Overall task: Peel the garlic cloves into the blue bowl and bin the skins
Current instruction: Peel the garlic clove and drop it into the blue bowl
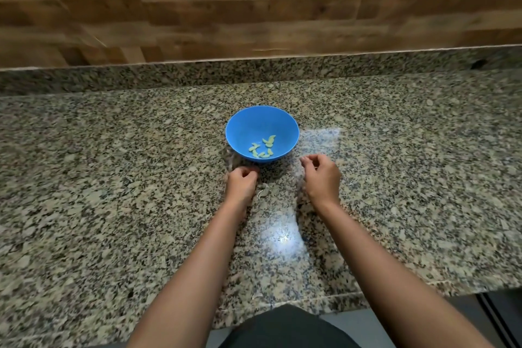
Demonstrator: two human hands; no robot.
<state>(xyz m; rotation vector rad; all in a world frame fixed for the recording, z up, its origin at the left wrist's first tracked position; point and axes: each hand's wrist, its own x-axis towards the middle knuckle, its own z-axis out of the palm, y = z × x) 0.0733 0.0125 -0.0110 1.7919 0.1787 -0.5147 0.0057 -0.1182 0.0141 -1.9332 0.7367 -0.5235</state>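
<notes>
— Where's the blue bowl [246, 125]?
— On the table [113, 178], peeled garlic cloves [262, 149] inside, just beyond the hands.
— The hands?
— Left hand [241, 182] and right hand [322, 175] have curled fingers; I can't tell whether they pinch anything.

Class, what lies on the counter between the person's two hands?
Head view: bare granite counter between left hand and right hand, except one small pale scrap, probably garlic skin, beside the left wrist.
</notes>
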